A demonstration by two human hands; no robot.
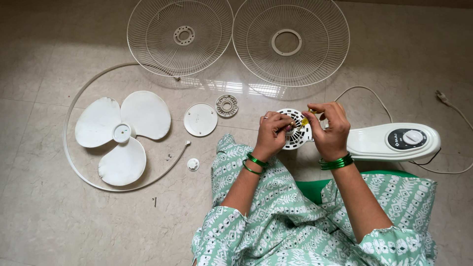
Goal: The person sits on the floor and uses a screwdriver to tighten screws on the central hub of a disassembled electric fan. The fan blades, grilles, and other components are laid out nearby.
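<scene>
My left hand (272, 133) pinches at the slotted round white motor housing (297, 139) of a fan lying on the floor. My right hand (330, 129) grips a small yellow-handled screwdriver (305, 120), its tip against the housing. The fan's white base (379, 143), with a dark panel and a round knob (413, 137), stretches to the right of my hands. Green bangles sit on both wrists.
Two white wire grilles (180, 37) (290, 42) lie at the top. A three-blade white fan blade (120, 133) sits inside a thin ring (69, 152) at left. A round cap (200, 119), a slotted disc (226, 105), a small knob (193, 164) and screws (154, 201) lie nearby. A white cord (369, 93) trails right.
</scene>
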